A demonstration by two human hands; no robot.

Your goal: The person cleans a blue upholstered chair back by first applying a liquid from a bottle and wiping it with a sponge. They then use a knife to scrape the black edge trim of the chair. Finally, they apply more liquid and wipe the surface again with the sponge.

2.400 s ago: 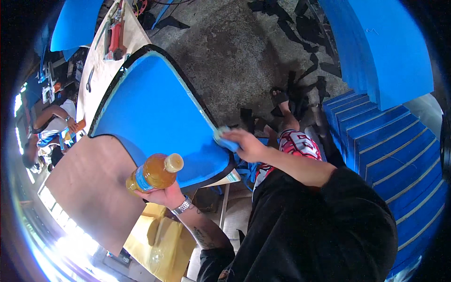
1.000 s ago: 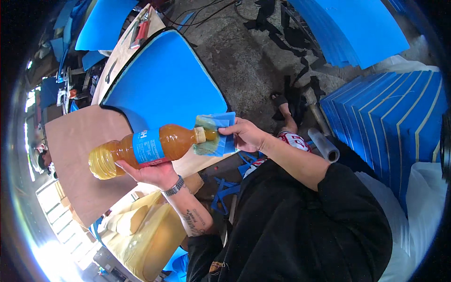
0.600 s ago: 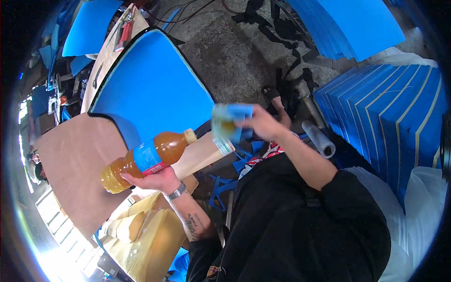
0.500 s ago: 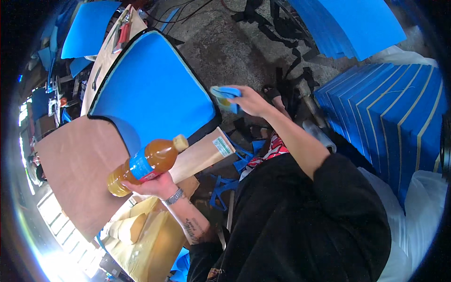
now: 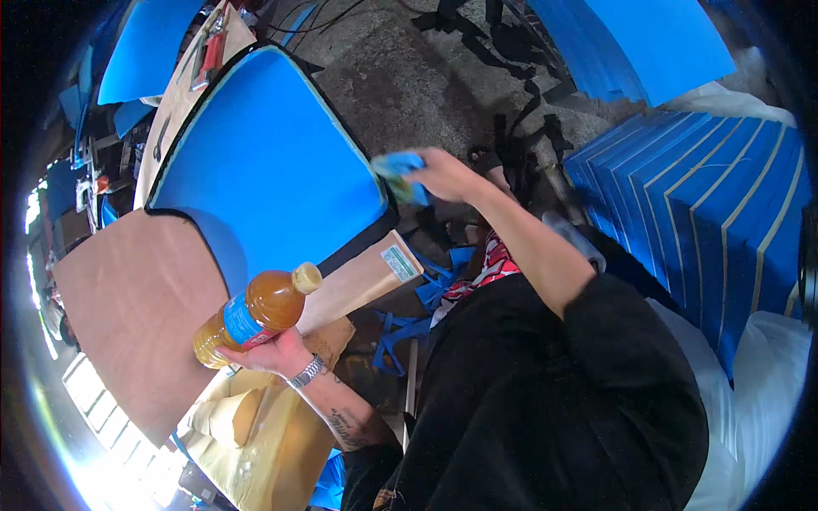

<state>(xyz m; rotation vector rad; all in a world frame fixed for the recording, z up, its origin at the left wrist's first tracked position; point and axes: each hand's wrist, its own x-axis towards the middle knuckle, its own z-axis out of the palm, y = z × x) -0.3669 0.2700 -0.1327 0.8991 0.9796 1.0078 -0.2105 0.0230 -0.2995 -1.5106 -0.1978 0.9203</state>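
Observation:
My left hand (image 5: 277,353) is wrapped round the lower side of a plastic bottle (image 5: 274,300) of amber liquid with a blue label, held tilted above the work surface. My right hand (image 5: 445,175) grips a small folded piece of blue foam (image 5: 400,162), blurred by motion. The foam piece is at the right edge of a large blue foam panel (image 5: 264,162) with a dark border and a pale, wet-looking band along its rim. Whether it touches that rim I cannot tell. The panel lies on plywood boards (image 5: 358,281).
A brown plywood sheet (image 5: 145,315) juts out at the left. A red-handled tool (image 5: 209,58) lies at the far end. Stacked blue foam sheets (image 5: 699,204) stand at the right, with more blue sheets (image 5: 639,43) behind. Dark scraps (image 5: 511,68) litter the floor.
My right hand has moved slightly left along the panel's edge with the foam piece. The bottle in my left hand has shifted a little left and down. The whole view has shifted slightly.

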